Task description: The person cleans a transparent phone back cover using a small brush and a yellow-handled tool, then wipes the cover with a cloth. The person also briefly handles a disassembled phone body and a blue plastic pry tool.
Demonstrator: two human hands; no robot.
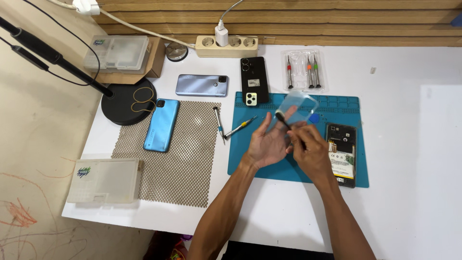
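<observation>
Above a blue repair mat (346,103) on a white desk (409,144), the left hand (267,144) holds a clear phone case (301,103) up, fingers spread behind it — the right hand (308,149) pinches a small black brush (284,121) against its surface. An opened phone (341,154) lies on the mat just beside the right hand — two screwdrivers (231,127) rest to the left.

The left hand (266,144) holds a clear phone case (297,107) up by its lower edge, above the blue mat (245,144). The right hand (310,149) grips a small black brush (284,121), its tip against the case. At three o'clock of the hands an opened phone (342,154) lies on the mat; at nine o'clock, two screwdrivers (239,128).
</observation>
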